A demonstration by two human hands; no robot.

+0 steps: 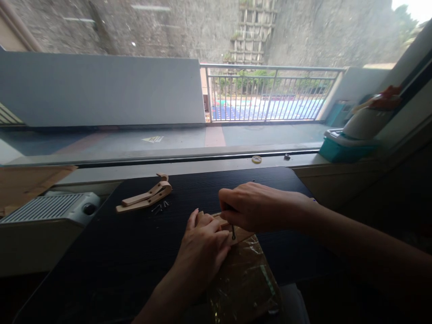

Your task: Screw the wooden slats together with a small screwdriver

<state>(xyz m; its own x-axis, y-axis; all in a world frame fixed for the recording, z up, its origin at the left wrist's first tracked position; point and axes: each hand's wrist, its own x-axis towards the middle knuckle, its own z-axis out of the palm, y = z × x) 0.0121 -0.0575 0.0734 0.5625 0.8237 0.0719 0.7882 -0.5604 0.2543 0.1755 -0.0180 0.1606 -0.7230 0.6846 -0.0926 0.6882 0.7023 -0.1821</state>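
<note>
My left hand is closed over a light wooden piece, holding it down against a box wrapped in clear tape. From the right, my right hand is curled around a thin-shafted dark tool. Its tip stands on the wooden piece, just beside my left fingers. Most of the tool is hidden in the right hand, so its exact kind cannot be told. A curved wooden assembly with dark bolt heads lies at the table's far left. Several small screws are scattered near it.
The dark table backs onto a windowsill. On the sill are a yellowish tape roll, a small dark item and a teal box. To the left stand a white radiator and some cardboard.
</note>
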